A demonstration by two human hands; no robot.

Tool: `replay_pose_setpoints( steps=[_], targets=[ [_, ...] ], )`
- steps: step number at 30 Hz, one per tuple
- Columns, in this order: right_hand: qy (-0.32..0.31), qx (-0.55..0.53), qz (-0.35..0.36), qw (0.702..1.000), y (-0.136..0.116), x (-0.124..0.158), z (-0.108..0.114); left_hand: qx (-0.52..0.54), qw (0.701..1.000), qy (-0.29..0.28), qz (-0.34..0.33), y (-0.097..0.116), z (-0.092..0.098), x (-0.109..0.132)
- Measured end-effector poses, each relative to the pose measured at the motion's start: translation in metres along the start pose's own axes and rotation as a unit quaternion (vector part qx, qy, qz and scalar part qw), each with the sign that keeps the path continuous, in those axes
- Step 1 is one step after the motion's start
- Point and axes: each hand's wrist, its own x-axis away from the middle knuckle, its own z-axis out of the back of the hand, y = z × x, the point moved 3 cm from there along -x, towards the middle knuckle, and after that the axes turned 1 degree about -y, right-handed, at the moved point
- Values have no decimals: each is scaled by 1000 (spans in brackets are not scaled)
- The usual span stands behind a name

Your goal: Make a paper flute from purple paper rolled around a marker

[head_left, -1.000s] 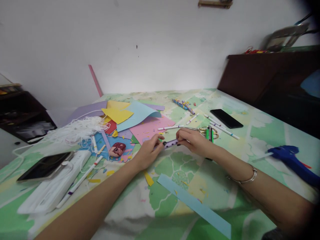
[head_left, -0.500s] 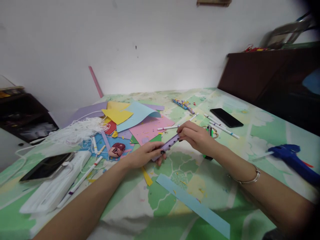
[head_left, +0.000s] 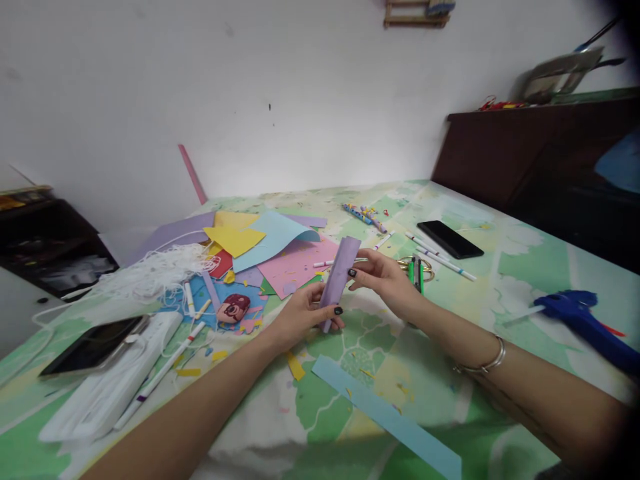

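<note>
A folded strip of purple paper [head_left: 338, 277] stands tilted in front of me, its plain face toward the camera. My left hand [head_left: 305, 312] is closed round its lower end, thumb across the front. At the strip's right edge, the fingers of my right hand [head_left: 383, 275] pinch its upper part, the fingertips partly hidden behind the paper. Just behind my right wrist lie green-handled scissors [head_left: 416, 275]. A long light blue paper strip [head_left: 387, 413] lies flat on the table nearer to me, beside a small yellow paper scrap [head_left: 295, 366].
Coloured paper sheets [head_left: 273, 243] and tangled white string [head_left: 155, 267] cover the left back. A power strip [head_left: 113, 383] with a phone [head_left: 93, 345] lies at left. At right are a black phone [head_left: 450, 239], thin markers [head_left: 445, 259] and a blue glue gun [head_left: 587, 327]. Decorated paper sticks [head_left: 367, 217] lie farther back.
The purple strip has been turned more upright; its dotted side faced me before and its plain side does now. My right hand has shifted slightly down along its edge.
</note>
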Motion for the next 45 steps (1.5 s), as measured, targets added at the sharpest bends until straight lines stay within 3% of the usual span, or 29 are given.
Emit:
replay_pose_setpoints(
  steps=[8, 13, 18, 23, 27, 34, 37, 42, 43, 45],
  targets=[
    [30, -37, -55, 997, -3, 4, -6, -112, 989, 94, 7, 3, 7, 0],
    [74, -42, -76, 993, 4, 2, 1, -264, 946, 156, -103, 9, 14, 0],
    [42, -56, -43, 997, 2, -2, 4, -72, 993, 92, 8, -4, 14, -2],
    [54, -55, -41, 996, -3, -2, 6, 113, 991, 46, 59, -4, 9, 1],
    [54, -38, -41, 997, -3, -2, 7, 137, 988, 28, 61, -2, 9, 2],
    [-13, 12, -30, 999, -6, 2, -6, 104, 992, 25, 69, -4, 11, 4],
    [0, 13, -37, 999, -7, 3, -8, 136, 989, -20, 57, 0, 5, 7],
    [23, -20, -44, 999, -3, 3, -4, 248, 952, -173, 38, 8, -9, 11],
    [26, -31, -39, 998, -2, 3, -4, 259, 949, -177, 34, 8, -10, 11],
    [34, -52, -34, 997, 0, 4, -4, 248, 959, -132, 29, 5, -9, 8]
  ],
)
